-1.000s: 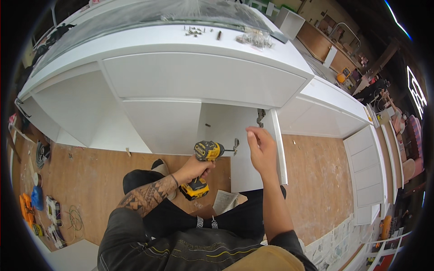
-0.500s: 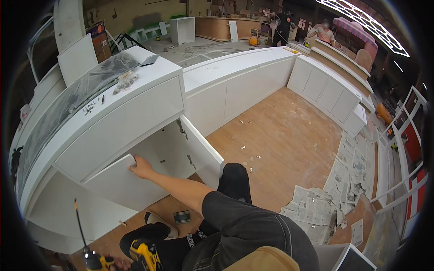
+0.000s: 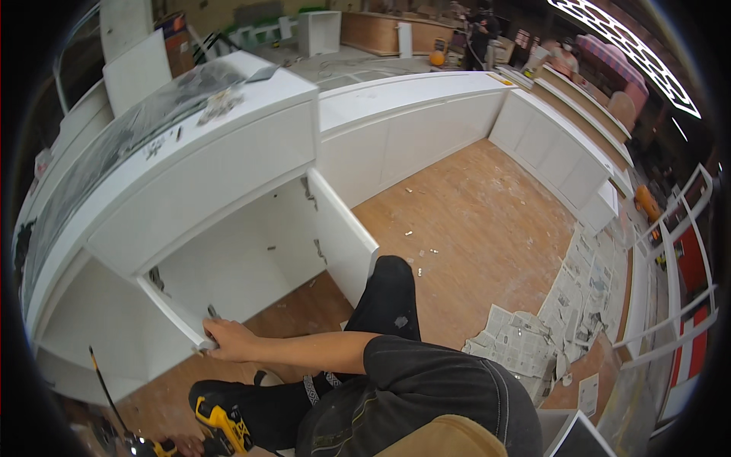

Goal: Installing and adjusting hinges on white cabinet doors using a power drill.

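Note:
My right hand [image 3: 228, 340] reaches across and grips the free edge of the left white cabinet door [image 3: 173, 314], which stands open with hinges [image 3: 158, 278] on its inner side. At the lower left, my left hand [image 3: 187, 445] is wrapped round a yellow and black cordless drill [image 3: 222, 423] with a long, thin bit [image 3: 105, 387] pointing up; the lower edge cuts off part of both. The right cabinet door [image 3: 344, 236] is also open, near my bent knee [image 3: 392, 297]. Between the doors, the white cabinet interior [image 3: 236, 266] is exposed.
Screws [image 3: 154, 148], a plastic bag of hardware [image 3: 219, 105] and clear sheeting [image 3: 106, 156] lie on the counter. Small metal pieces [image 3: 419, 272] dot the wooden floor [image 3: 457, 228]. Newspaper sheets [image 3: 563, 297] cover the right side. People [image 3: 481, 34] stand far back.
My right hand has pulled the left door from nearly closed to wide open, showing its hinges. The drill has shifted slightly down and left in the picture, and the view has tilted.

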{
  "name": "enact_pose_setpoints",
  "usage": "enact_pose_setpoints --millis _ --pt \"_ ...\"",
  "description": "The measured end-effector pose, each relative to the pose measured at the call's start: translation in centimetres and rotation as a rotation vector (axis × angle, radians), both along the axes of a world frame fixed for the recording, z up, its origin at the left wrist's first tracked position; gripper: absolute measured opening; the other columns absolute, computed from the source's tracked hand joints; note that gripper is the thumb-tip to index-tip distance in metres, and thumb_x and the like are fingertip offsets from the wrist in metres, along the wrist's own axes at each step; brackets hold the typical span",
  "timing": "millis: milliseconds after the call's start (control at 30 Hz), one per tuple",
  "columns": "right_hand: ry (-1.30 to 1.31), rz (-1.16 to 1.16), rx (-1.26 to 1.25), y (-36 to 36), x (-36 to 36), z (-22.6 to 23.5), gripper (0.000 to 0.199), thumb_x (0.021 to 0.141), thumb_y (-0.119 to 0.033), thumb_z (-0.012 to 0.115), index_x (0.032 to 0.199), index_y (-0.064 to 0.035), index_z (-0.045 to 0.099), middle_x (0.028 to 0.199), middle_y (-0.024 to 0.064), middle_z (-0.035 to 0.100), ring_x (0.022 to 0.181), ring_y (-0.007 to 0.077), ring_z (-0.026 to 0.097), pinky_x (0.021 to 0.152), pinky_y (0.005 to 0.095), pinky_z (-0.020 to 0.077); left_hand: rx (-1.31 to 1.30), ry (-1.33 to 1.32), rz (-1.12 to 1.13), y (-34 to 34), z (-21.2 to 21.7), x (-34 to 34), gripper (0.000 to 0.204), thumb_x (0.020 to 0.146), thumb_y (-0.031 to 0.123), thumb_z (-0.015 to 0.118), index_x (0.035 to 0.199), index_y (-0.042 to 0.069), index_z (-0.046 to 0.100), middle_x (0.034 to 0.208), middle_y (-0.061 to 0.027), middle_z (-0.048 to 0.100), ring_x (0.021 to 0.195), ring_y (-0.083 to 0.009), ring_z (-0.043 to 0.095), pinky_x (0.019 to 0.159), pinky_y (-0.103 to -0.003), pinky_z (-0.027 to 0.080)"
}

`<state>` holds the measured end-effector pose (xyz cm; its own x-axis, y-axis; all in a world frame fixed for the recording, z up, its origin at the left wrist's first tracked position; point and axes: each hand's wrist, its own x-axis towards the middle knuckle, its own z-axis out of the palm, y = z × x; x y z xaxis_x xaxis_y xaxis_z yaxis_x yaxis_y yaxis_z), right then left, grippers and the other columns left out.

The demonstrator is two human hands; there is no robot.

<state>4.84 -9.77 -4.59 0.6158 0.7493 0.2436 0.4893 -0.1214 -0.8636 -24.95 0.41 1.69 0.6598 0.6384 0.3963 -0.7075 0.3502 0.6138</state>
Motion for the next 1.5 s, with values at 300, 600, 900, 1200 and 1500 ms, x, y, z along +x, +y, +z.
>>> enact_pose_setpoints --millis 300,600,900,1200,1500 --pt "-0.012 -0.131 0.096 4.1 -4.1 1.4 0.054 0.081 -0.019 0.075 0.120 0.0006 0.044 0.111 0.0282 0.056 0.104 0.0450 0.061 0.087 0.0495 0.0504 0.021 0.099 0.103 -4.2 4.0 1.8 0.057 0.086 0.021 0.076 0.130 -0.004 0.051 0.077 -0.0084 0.059 0.062 -0.0156 0.055 0.061 -0.031 0.049" --pt "-0.004 0.028 0.042 4.4 -3.7 1.8 0.102 0.083 -0.017 0.079 0.163 -0.0069 0.017 0.126 0.0313 0.045 0.107 0.0511 0.059 0.092 0.0521 0.0530 -0.017 0.218 0.263 -6.0 5.4 1.0 0.053 0.088 0.026 0.069 0.129 -0.003 0.052 0.076 -0.0080 0.059 0.062 -0.0143 0.055 0.062 -0.030 0.050" --pt "-0.195 0.164 0.027 6.9 -4.9 2.8 0.094 0.086 -0.013 0.077 0.164 -0.0201 0.026 0.128 0.0308 0.042 0.097 0.0478 0.064 0.086 0.0510 0.0583 0.041 0.212 0.260 -7.1 6.6 2.1 0.055 0.087 0.022 0.069 0.132 -0.004 0.053 0.079 -0.0093 0.061 0.062 -0.0148 0.057 0.060 -0.030 0.050" --pt "-0.363 0.173 -0.026 9.6 -5.5 3.6 0.096 0.082 -0.016 0.081 0.163 -0.0198 0.029 0.123 0.0268 0.046 0.095 0.0440 0.065 0.087 0.0513 0.0562 0.111 0.276 0.304 -7.6 7.6 2.1 0.053 0.088 0.022 0.067 0.132 -0.004 0.053 0.080 -0.0102 0.062 0.063 -0.0153 0.058 0.063 -0.030 0.052" --pt "-0.178 0.495 -0.029 8.2 3.5 5.1 0.069 0.091 -0.024 0.073 0.153 -0.0140 0.046 0.125 0.0261 0.055 0.104 0.0436 0.065 0.093 0.0482 0.0535 0.178 0.227 0.244 -7.6 8.2 3.1 0.054 0.091 0.023 0.066 0.136 -0.003 0.051 0.081 -0.0079 0.060 0.064 -0.0134 0.056 0.064 -0.029 0.050"
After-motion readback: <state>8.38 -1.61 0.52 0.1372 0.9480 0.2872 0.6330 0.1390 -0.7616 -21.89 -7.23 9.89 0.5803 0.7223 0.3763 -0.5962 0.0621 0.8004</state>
